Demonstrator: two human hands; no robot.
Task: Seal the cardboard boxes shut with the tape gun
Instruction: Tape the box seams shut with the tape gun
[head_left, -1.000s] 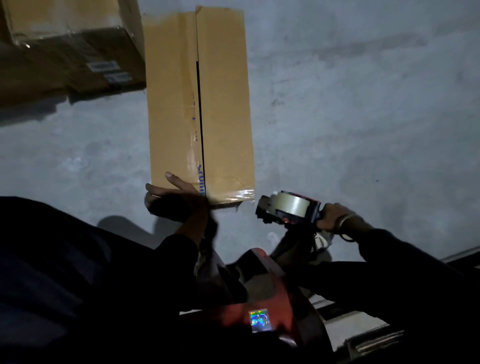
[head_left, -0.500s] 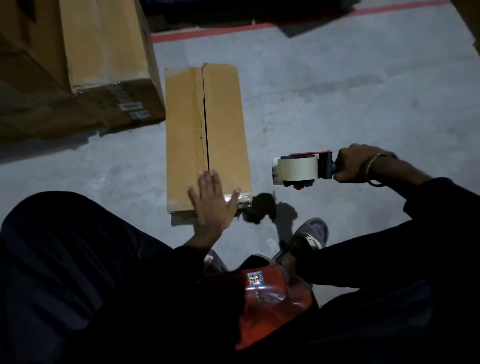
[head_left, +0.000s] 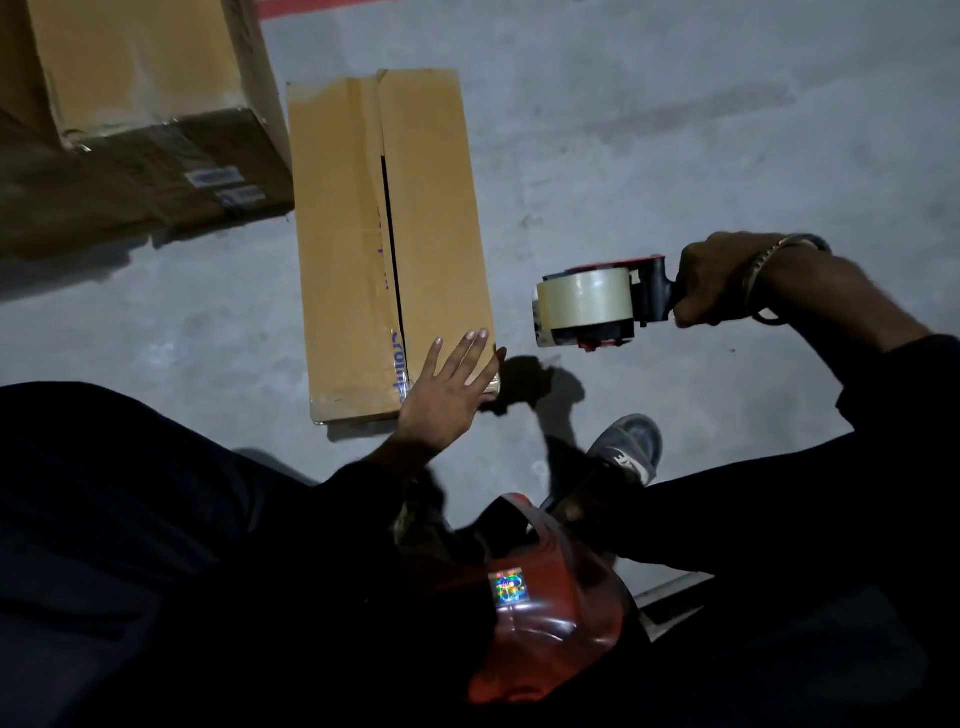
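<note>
Floor (head_left: 649, 130): grey concrete, dimly lit, with a red painted line (head_left: 311, 6) along the far edge at the top.
Big box (head_left: 135, 104): sits at the far left on the floor, taller than the other, with two white labels on its near side; its near corner lies just beside the left side of the box I am working on.
Box (head_left: 343, 249): long and narrow, lying flat on the floor in front of me, running away from me. Its two top flaps meet down the middle with a dark gap showing along the seam; blue print runs beside the seam near my end.
Left hand (head_left: 447, 395): my fingers are straight and spread, resting flat on the near right corner of the box top, palm down.
Tape gun (head_left: 597, 304): held in the air to the right of the box, apart from it, the pale tape roll facing the box and the dark handle toward me; its shadow falls on the floor below.
Right hand (head_left: 711, 280): my fingers are curled tight round the handle; a bracelet sits at my wrist.
Shoe (head_left: 628, 447): grey, on the floor below the tape gun.
</note>
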